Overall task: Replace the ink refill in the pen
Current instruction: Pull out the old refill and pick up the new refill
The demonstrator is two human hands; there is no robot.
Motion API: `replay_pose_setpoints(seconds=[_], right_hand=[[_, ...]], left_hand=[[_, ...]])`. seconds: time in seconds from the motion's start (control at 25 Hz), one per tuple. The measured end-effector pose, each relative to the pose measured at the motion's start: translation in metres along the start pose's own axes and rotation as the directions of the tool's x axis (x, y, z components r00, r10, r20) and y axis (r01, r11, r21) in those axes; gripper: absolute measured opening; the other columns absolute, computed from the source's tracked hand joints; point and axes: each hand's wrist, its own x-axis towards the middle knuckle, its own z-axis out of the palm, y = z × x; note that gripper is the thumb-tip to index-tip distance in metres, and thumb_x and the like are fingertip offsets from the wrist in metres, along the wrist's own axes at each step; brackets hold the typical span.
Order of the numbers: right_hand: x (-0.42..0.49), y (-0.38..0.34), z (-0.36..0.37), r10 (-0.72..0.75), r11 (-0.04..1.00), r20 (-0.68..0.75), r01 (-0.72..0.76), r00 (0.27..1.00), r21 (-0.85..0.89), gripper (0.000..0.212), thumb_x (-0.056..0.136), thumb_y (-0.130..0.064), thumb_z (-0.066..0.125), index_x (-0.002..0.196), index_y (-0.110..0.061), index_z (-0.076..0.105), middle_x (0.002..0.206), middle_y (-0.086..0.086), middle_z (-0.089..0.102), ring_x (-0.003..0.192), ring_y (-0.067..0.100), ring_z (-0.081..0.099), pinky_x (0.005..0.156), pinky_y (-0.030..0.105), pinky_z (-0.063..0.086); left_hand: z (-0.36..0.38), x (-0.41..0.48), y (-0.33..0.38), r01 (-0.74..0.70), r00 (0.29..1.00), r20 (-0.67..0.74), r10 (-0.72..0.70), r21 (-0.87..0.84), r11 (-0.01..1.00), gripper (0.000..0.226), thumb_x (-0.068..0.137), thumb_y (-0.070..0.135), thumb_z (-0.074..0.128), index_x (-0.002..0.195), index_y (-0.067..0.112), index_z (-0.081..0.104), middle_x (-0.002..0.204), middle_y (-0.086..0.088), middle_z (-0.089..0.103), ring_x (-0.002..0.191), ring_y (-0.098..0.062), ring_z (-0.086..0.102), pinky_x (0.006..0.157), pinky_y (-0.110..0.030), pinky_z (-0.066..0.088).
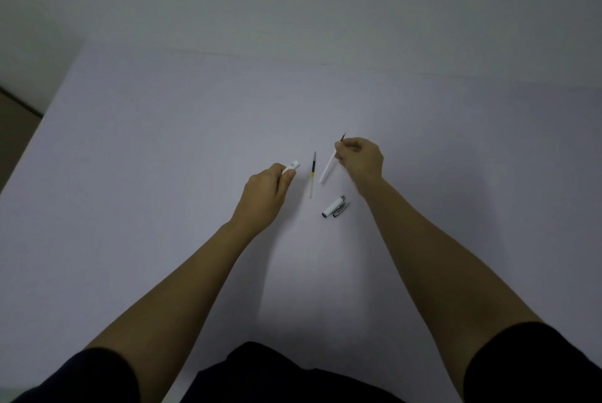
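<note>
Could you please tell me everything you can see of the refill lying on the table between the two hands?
The refill on the table is a thin straight tube lying flat, running almost directly away from the person. Its far end tapers to a dark pointed tip; behind that comes a black ink-filled stretch, then a short yellowish band, then pale, seemingly empty plastic at the near end. Nothing touches it but the table; neither the left hand nor the right hand reaches it.

I'm seeing both bare forearms reaching forward, left hand (265, 197) curling closed in a loose fist, right hand (360, 158) pinching with its fingers (340, 150), wrist bending slightly.
</note>
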Motion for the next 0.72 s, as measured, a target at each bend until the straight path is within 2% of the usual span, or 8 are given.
replay_pose_setpoints(seconds=[0.08, 0.16, 0.24, 0.36, 0.64, 0.72], right_hand=[[0.006, 0.01, 0.005, 0.007, 0.994, 0.015, -0.005, 1.0, -0.109, 0.02, 0.079, -0.017, 0.069, 0.094, -0.004, 0.068, 0.089, 0.015, 0.073, 0.085, 0.024, 0.068, 0.088, 0.037, 0.056], [0.01, 0.016, 0.01, -0.003, 0.98, 0.042, 0.011, 0.999, -0.201, 0.021, 0.079, -0.017, 0.07, 0.096, -0.004, 0.069, 0.095, 0.017, 0.073, 0.09, 0.027, 0.069, 0.088, 0.034, 0.054], [0.012, 0.02, 0.015, -0.015, 0.959, 0.057, 0.03, 0.998, -0.282, 0.022, 0.079, -0.018, 0.07, 0.097, -0.003, 0.069, 0.096, 0.018, 0.073, 0.092, 0.027, 0.068, 0.085, 0.027, 0.051], [0.012, 0.026, 0.022, -0.024, 0.927, 0.059, 0.044, 0.998, -0.371, 0.023, 0.079, -0.017, 0.071, 0.096, -0.002, 0.069, 0.097, 0.018, 0.073, 0.096, 0.026, 0.066, 0.089, 0.031, 0.051], [0.01, 0.029, 0.023, -0.041, 0.915, 0.042, 0.055, 0.998, -0.399, 0.022, 0.08, -0.017, 0.069, 0.096, -0.002, 0.068, 0.095, 0.016, 0.072, 0.093, 0.027, 0.066, 0.087, 0.034, 0.052], [0.008, 0.026, 0.023, -0.069, 0.914, 0.018, 0.071, 0.997, -0.399, 0.021, 0.082, -0.02, 0.067, 0.094, -0.003, 0.067, 0.093, 0.014, 0.072, 0.09, 0.025, 0.066, 0.081, 0.03, 0.051]], left_hand=[[0.0, 0.01, -0.003, 0.0, 1.0, -0.001, 0.0, 0.009, 1.0, 0.039, 0.097, 0.037, 0.035, 0.077, 0.008, 0.05, 0.062, -0.006, 0.051, 0.053, -0.018, 0.043, 0.047, -0.024, 0.03], [-0.001, 0.017, -0.007, -0.003, 1.0, -0.002, 0.003, 0.011, 1.0, 0.038, 0.097, 0.037, 0.036, 0.076, 0.009, 0.049, 0.061, -0.005, 0.051, 0.051, -0.015, 0.042, 0.047, -0.024, 0.03], [-0.001, 0.021, -0.011, 0.002, 1.0, -0.002, -0.002, 0.012, 1.0, 0.036, 0.097, 0.037, 0.036, 0.074, 0.012, 0.047, 0.057, 0.001, 0.046, 0.049, -0.011, 0.04, 0.046, -0.023, 0.029], [0.001, 0.025, -0.017, 0.031, 0.999, 0.012, -0.031, 0.022, 0.999, 0.034, 0.097, 0.036, 0.037, 0.074, 0.013, 0.046, 0.055, 0.005, 0.043, 0.048, -0.009, 0.038, 0.046, -0.022, 0.028], [0.005, 0.029, -0.019, 0.027, 1.0, 0.005, -0.027, -0.007, 1.0, 0.04, 0.097, 0.036, 0.037, 0.078, 0.004, 0.053, 0.061, -0.008, 0.052, 0.051, -0.016, 0.042, 0.048, -0.026, 0.033], [0.005, 0.029, -0.019, 0.027, 1.0, 0.002, -0.027, -0.009, 1.0, 0.041, 0.097, 0.036, 0.037, 0.08, 0.003, 0.054, 0.062, -0.009, 0.053, 0.052, -0.019, 0.044, 0.05, -0.029, 0.034]])
